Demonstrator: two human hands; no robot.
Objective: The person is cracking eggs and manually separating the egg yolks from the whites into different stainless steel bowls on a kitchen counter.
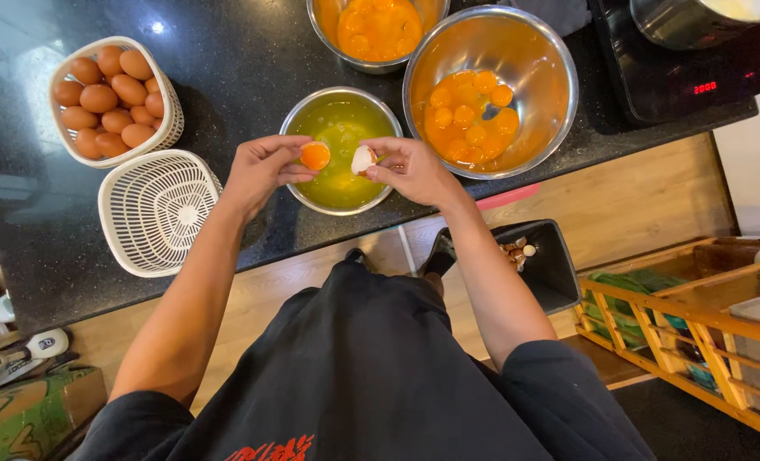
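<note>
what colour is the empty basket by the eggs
White, with a slotted lattice pattern; the head view shows it.

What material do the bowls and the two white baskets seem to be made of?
The bowls look like polished steel: their rims and walls mirror the yolks. The white baskets look like moulded plastic, with a matte, evenly slotted lattice.

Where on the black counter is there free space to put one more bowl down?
Bare counter lies between the egg basket and the steel bowls. The strip before the empty white basket is narrow. Around the egg-white bowl, where both hands work, and the yolk bowl, it is crowded.
</note>
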